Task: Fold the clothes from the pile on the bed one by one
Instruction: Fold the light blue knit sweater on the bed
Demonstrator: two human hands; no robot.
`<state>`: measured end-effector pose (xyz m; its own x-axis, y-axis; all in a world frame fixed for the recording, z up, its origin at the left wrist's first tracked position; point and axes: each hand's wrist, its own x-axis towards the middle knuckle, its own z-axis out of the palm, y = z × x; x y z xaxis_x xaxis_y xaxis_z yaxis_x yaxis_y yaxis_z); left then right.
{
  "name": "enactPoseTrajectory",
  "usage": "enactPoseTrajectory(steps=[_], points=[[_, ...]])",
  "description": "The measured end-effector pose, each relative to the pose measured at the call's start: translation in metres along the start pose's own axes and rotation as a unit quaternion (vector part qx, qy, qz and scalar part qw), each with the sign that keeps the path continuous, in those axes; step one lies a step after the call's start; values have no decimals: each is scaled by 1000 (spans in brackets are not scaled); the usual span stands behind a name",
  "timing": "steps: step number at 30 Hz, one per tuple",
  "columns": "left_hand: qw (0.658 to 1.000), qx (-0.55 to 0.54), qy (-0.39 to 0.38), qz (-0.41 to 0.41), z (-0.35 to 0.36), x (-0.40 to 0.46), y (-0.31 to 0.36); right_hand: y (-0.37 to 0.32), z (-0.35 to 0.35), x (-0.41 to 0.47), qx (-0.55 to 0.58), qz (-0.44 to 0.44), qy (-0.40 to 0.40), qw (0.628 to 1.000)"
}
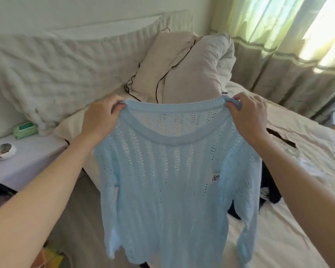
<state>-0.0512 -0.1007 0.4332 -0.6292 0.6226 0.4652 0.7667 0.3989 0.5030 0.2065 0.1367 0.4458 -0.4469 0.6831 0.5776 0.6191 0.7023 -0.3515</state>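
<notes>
Above the bed [290,219], the left hand [99,120] and right hand [248,115] each pinch a shoulder of the pale blue sweater [170,182], which hangs free and looks light, limp and snag-prone, best held at the ribbed collar.

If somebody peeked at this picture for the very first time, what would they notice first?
First, the light blue open-knit sweater, held up in the middle of the view; the left hand and right hand pinch its shoulders. Behind it, a crumpled beige pillow with black trim leans at the head of the cream-sheeted bed. At far left, a green wipes pack sits on a white bedside table.
</notes>
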Motion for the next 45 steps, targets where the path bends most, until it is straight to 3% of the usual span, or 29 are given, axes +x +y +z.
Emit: enactPoseTrajectory(steps=[7,13,17,21,23,26,29,31,33,34,36,39,41,43,45], points=[[990,9,-92,-105,192,80,-118,63,237,40,-26,118,-158,980],[933,-4,-293,-208,315,-33,-222,83,380,-88,-15,75,-352,933],[932,11,-263,-249,347,-83,-269,67,437,-154,-10,63,-416,907],[962,43,-153,-222,352,-91,-292,57,477,-189,-34,30,-488,872],[960,85,-122,-235,349,-82,-303,63,490,-194,-61,8,-485,872],[929,125,-199,-284,346,-58,-327,61,499,-182,-53,9,-369,928],[898,-16,-292,-328,341,-40,-349,52,514,-146,-30,20,-233,972],[861,-132,-297,-390,336,-33,-354,42,526,-117,-31,16,-254,967],[822,-221,-252,-461,334,-28,-358,27,542,-92,-42,17,-364,930],[820,-240,-222,-470,336,-26,-359,19,552,-82,-36,30,-423,905],[833,-215,-207,-465,341,-20,-354,4,570,-68,4,91,-493,865],[860,-192,-183,-436,349,-13,-355,-9,592,-50,140,281,-479,820],[899,-149,-107,-398,343,-11,-359,-10,598,-35,205,314,-373,849],[929,-85,-11,-360,331,-12,-367,-9,599,-14,238,247,-275,898],[935,-41,21,-351,325,-17,-376,-7,603,2,223,164,-273,921]])
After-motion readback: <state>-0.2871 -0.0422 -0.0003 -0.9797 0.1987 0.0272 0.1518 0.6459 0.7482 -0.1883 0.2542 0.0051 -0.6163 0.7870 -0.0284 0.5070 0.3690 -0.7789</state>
